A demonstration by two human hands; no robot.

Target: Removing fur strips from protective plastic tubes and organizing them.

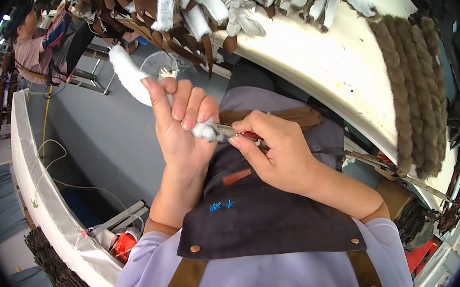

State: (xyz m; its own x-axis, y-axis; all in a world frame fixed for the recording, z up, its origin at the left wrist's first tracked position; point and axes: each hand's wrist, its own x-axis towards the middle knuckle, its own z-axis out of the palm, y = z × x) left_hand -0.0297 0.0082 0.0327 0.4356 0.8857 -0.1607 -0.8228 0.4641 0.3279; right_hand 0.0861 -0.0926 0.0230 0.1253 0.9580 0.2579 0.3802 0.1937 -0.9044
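My left hand [180, 116] is raised with its fingers curled round a white fluffy strip [129, 73]. The strip's long end sticks out past the thumb to the upper left, and its other end [206, 129] bunches at the heel of the palm. My right hand [279, 151] pinches a slim metal tool with red on its handle [250, 136]. Its tip meets the bunched white end; my fingers hide most of it, so its exact kind does not show. Beneath my hands, a brown strip [293, 117] lies across my lap over the dark apron [267, 219].
Ahead, a white table [310, 57] carries heaped brown and white strips [199, 7] and, at the right, a row of brown furry strips [412, 94]. A clear bin [163, 62] stands beyond my left hand. Another person [37, 47] sits at the far left, past a white-edged table [44, 175].
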